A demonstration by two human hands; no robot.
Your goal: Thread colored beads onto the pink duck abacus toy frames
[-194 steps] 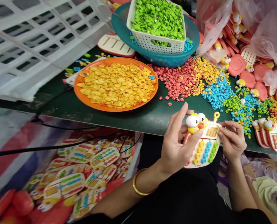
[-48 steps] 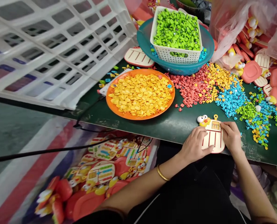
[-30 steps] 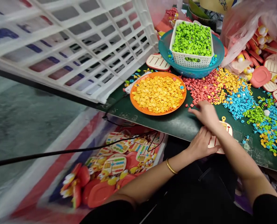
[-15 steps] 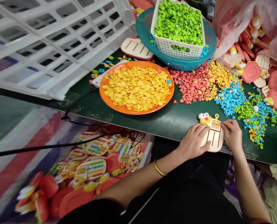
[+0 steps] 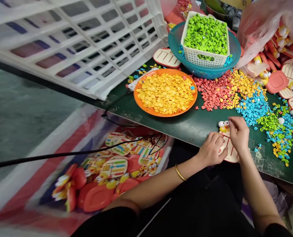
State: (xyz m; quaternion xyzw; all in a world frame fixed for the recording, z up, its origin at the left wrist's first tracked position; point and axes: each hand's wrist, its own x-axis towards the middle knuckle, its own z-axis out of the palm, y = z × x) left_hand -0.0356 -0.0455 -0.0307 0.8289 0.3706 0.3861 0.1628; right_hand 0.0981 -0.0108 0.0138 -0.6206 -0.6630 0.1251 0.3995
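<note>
At the table's front edge lies a cream toy board with red grooves and a yellow duck-like head with bulging white eyes at its top. My left hand is closed on the board's left side, fingers curled over it. Above the board's upper right part is my right hand, its fingers bent down beside the duck head. Those fingertips are largely hidden, so whatever they pinch cannot be made out. A few small blue pieces lie on the table right of my right hand.
An orange plate of yellow pieces sits left of heaped red, blue and green pieces. Behind stands a white basket in a teal basin. A white crate leans at left; a bag of finished-looking toys lies below.
The view has shifted, moving the table things rightward. My right hand has gone from the board's right edge up over its top, near the duck head. My left hand's fingers are more curled.
</note>
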